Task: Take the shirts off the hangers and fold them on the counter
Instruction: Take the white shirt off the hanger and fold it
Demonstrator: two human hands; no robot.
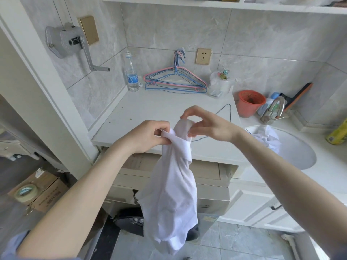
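Note:
A white shirt [172,194] hangs down in front of the counter edge, bunched at its top. My left hand [148,136] pinches the collar fold at the shirt's upper left. My right hand [202,122] pinches the top of the shirt, fingers curled over the fabric. A thin dark wire hanger [226,113] runs behind my right hand over the white counter [150,109]; its link to the shirt is hidden. A pile of pink, blue and dark wire hangers [176,81] lies at the counter's back. More white cloth [266,137] sits in the sink.
A water bottle [131,74] stands at the back left. A container with binder clips [222,81], an orange pot [250,103] and a faucet [274,111] line the right. The sink basin [296,152] is right of the counter. A washing machine [169,186] sits below.

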